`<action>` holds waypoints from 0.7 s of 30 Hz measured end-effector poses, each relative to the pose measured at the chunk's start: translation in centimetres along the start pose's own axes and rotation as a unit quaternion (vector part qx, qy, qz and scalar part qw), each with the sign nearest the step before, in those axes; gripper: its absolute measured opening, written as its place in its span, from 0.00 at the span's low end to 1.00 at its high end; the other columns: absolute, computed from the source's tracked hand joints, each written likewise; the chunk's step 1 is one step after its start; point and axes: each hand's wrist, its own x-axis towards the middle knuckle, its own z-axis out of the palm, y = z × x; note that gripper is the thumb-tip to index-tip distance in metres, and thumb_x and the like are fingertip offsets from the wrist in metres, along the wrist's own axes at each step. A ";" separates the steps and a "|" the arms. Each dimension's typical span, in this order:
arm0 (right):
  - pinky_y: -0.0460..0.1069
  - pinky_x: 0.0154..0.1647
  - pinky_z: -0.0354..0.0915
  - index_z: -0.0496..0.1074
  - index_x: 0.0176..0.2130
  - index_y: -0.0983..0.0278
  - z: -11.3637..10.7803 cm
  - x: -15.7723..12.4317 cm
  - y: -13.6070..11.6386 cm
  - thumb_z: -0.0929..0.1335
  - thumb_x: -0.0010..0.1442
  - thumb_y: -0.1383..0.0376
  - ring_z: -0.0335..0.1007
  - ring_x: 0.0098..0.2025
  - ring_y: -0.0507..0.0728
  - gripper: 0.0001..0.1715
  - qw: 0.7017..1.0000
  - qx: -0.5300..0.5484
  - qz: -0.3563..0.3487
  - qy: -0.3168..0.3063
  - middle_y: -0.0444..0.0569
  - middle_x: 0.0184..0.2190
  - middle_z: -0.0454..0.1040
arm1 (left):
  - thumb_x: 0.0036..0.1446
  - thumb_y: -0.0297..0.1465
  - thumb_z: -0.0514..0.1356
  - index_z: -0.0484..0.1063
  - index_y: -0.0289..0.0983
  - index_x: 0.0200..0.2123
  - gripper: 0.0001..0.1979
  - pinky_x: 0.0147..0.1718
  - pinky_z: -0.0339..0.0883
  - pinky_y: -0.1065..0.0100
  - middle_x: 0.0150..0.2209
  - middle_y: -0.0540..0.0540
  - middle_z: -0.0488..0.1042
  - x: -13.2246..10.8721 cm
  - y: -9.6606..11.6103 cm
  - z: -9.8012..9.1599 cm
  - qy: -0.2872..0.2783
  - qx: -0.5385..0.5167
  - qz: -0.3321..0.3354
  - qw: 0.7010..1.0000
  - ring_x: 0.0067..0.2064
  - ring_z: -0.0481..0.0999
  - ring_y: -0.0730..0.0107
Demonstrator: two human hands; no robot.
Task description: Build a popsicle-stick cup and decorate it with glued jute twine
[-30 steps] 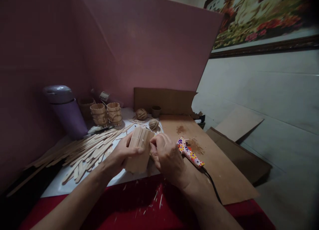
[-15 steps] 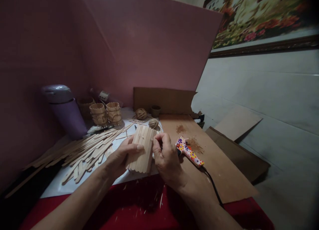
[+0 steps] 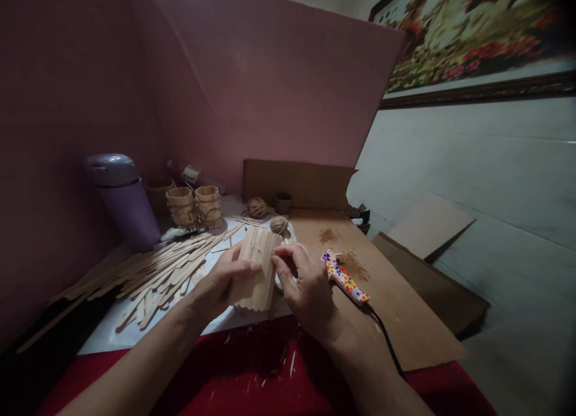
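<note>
My left hand (image 3: pixel 229 275) is wrapped round a holder made of craft sticks (image 3: pixel 255 284), with the thumb lying across its front. The holder is tilted, its scalloped stick ends facing me. A thin strand (image 3: pixel 256 250) shows on its upper part. At the holder's right edge, the thumb and forefinger of my right hand (image 3: pixel 303 284) are pinched together. What lies between those fingertips is too small to make out. Just right of this hand, a flower-patterned glue gun (image 3: pixel 344 277) rests on a brown board.
Loose craft sticks (image 3: pixel 166 272) fan out at left on white paper. Behind them stand two stick cups (image 3: pixel 208 204) and a purple flask (image 3: pixel 128 212). Twine balls (image 3: pixel 257 207) and a small pot (image 3: pixel 283 202) sit at the back. The glue gun's cord (image 3: pixel 384 335) crosses the board (image 3: pixel 405 320).
The view has shifted slightly. My right fingertips have moved a little along the holder's right edge and stay pinched. My left hand keeps its hold.
</note>
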 end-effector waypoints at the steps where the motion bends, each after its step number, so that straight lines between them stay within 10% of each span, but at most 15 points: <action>1: 0.50 0.37 0.64 0.69 0.36 0.65 -0.1 0.1 0.1 0.63 0.65 0.67 0.69 0.37 0.57 0.06 1.000 -0.015 -0.010 -0.003 0.50 0.33 0.74 | 0.44 0.29 0.66 0.70 0.36 0.47 0.23 0.34 0.70 0.67 0.39 0.43 0.77 0.1 -0.1 -0.1 -0.005 0.013 0.010 1.000 0.37 0.75 0.63; 9: 0.51 0.32 0.63 0.63 0.33 0.63 0.0 0.3 0.4 0.58 0.66 0.69 0.66 0.31 0.58 0.10 0.986 -0.140 -0.087 -0.025 0.52 0.28 0.70 | 0.41 0.30 0.68 0.71 0.36 0.44 0.23 0.34 0.70 0.68 0.38 0.45 0.76 0.2 -0.4 -0.2 -0.015 0.043 0.022 0.999 0.38 0.74 0.63; 18: 0.49 0.28 0.65 0.62 0.37 0.62 -0.7 0.5 1.8 0.60 0.65 0.65 0.70 0.28 0.55 0.04 0.977 0.046 0.167 0.125 0.47 0.29 0.72 | 0.41 0.30 0.65 0.64 0.38 0.55 0.34 0.31 0.72 0.63 0.36 0.44 0.79 0.0 0.5 -0.6 -0.002 -0.080 -0.045 0.996 0.31 0.77 0.60; 21: 0.50 0.35 0.67 0.67 0.36 0.63 -0.9 0.5 1.7 0.62 0.60 0.71 0.72 0.36 0.56 0.06 0.985 0.062 0.131 0.098 0.50 0.34 0.73 | 0.42 0.30 0.65 0.64 0.36 0.56 0.34 0.33 0.72 0.61 0.36 0.43 0.79 0.1 0.4 -0.8 -0.003 -0.080 -0.059 0.995 0.32 0.78 0.58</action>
